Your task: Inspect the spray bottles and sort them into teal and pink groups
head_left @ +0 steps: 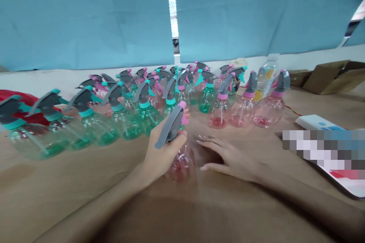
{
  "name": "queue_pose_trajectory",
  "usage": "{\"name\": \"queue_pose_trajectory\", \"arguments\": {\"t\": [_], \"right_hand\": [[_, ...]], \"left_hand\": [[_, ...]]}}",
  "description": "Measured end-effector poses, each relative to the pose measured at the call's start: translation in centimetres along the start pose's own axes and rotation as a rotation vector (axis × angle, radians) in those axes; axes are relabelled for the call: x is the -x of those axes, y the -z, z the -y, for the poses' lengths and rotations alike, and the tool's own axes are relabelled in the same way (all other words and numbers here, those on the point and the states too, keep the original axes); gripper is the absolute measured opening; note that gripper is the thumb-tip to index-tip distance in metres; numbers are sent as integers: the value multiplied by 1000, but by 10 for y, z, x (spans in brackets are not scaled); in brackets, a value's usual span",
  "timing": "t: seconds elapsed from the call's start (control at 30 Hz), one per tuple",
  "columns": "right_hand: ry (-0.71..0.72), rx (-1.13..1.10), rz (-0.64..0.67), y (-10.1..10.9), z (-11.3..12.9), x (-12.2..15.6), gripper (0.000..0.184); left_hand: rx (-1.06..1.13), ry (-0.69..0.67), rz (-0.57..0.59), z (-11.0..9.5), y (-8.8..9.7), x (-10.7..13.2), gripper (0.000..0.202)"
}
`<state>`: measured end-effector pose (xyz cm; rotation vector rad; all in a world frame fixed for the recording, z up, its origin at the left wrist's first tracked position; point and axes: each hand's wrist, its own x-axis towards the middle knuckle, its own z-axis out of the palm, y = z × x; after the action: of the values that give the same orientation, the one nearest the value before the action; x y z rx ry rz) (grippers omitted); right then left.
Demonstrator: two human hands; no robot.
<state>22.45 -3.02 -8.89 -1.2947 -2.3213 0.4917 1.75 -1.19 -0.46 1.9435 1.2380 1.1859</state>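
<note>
Clear pink spray bottle [181,165] — grey trigger head [170,126] on top

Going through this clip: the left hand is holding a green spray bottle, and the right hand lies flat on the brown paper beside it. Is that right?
Not quite. The head view shows that the left hand is holding a pink-tinted spray bottle, not a green one. The right hand does lie flat on the brown paper beside it.

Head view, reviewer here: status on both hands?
Left hand gripping pink spray bottle at neck. Right hand open, flat on brown-covered table. Rows of green and pink spray bottles ahead, none blocking.
</note>
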Motion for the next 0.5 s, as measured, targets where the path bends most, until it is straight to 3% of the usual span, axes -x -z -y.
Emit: {"name": "queue_pose_trajectory", "arguments": {"t": [0.1, 0.23, 0.5], "right_hand": [[-47, -58, -38, 3, 17, 4, 73], [-57, -153, -93, 9, 42, 10, 77], [-70, -181, -242, 12, 70, 15, 64]], "left_hand": [[67, -33, 32, 1, -7, 2, 36], [155, -69, 73, 0, -20, 6, 35], [220, -115, 125, -4, -41, 7, 43]]}}
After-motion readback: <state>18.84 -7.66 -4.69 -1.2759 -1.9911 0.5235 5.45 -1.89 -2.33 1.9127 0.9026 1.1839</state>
